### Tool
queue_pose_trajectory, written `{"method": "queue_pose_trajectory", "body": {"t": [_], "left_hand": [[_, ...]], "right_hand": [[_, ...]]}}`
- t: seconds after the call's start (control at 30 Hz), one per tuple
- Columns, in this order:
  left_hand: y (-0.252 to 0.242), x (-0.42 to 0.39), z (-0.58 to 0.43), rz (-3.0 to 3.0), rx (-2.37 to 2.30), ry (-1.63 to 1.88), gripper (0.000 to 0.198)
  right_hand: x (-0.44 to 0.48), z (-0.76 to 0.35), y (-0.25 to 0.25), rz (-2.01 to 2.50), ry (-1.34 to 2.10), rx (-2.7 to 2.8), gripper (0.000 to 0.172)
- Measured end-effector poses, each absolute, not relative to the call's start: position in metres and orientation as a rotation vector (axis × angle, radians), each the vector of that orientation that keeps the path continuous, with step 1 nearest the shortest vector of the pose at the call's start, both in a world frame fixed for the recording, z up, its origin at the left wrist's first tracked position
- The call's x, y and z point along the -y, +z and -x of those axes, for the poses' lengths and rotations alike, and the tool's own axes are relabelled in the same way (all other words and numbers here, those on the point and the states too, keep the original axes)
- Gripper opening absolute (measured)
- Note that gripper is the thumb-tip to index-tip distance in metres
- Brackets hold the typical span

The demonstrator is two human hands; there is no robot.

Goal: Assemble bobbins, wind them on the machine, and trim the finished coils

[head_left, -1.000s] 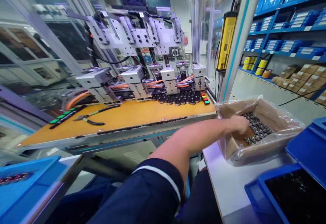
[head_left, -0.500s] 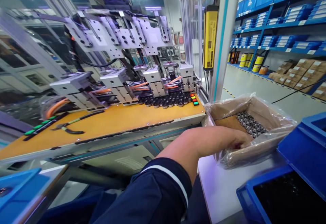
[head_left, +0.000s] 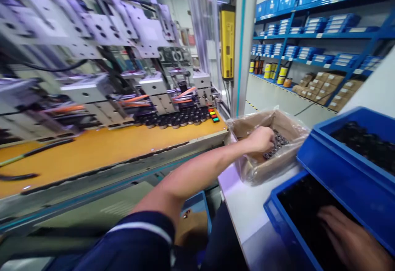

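My left hand (head_left: 261,139) hangs over a plastic-lined cardboard box (head_left: 256,176), its fingers curled together. What they hold, if anything, is hidden. Below and beside those fingers lie many small dark metallic parts (head_left: 279,142) in the box. At the lower right, my right hand (head_left: 342,230) reaches into a blue bin (head_left: 274,211) with a very dark inside. Its fingers are stretched out and slightly blurred, with nothing visible in them. The contents of that bin are too dark to make out.
Another blue bin (head_left: 336,160) with black parts overlaps the nearer one. A machine with an orange worktop (head_left: 129,147) stands at left, round black parts (head_left: 175,119) along its back and coloured buttons (head_left: 213,115) at its end. Blue shelving (head_left: 311,36) is behind.
My left hand has lifted from the near side of the box to above the parts. My right hand has come into view in the blue bin. The view has turned right.
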State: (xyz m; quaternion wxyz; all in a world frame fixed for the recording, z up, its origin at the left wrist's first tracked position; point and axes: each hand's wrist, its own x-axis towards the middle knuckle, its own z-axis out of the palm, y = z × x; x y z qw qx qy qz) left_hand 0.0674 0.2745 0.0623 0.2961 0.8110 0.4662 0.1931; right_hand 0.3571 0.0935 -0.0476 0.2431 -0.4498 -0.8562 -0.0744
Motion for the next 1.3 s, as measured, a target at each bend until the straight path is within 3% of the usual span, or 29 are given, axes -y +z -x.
{"method": "queue_pose_trajectory", "body": {"t": [0.17,0.27,0.43,0.6,0.7,0.97,1.3], "left_hand": [[0.049,-0.187,-0.004,-1.735,-0.872,0.957,0.011],[0.034,-0.13,0.02,-1.325,-0.604,1.131,0.022],[0.027,-0.078,0.041,-1.221,-0.659,1.282,0.049],[0.03,-0.051,0.054,-1.248,-0.797,1.298,0.033],[0.03,-0.037,0.056,-1.184,-0.766,1.256,0.037],[0.017,-0.018,0.047,-1.138,-0.688,1.201,0.039],[0.011,-0.015,0.038,-1.173,-0.691,1.279,0.038]], "right_hand": [[-0.092,-0.322,-0.014,1.319,-0.161,2.376,0.025],[-0.094,-0.317,-0.011,1.271,-0.092,2.385,0.021],[-0.091,-0.291,0.014,1.163,-0.254,2.304,0.015],[-0.066,-0.215,0.065,0.854,-0.185,2.243,0.015],[-0.048,-0.172,0.076,0.684,0.026,2.243,0.016],[-0.032,-0.145,0.052,0.534,0.254,2.199,0.014],[-0.032,-0.156,0.044,0.456,0.18,2.244,0.033]]}}
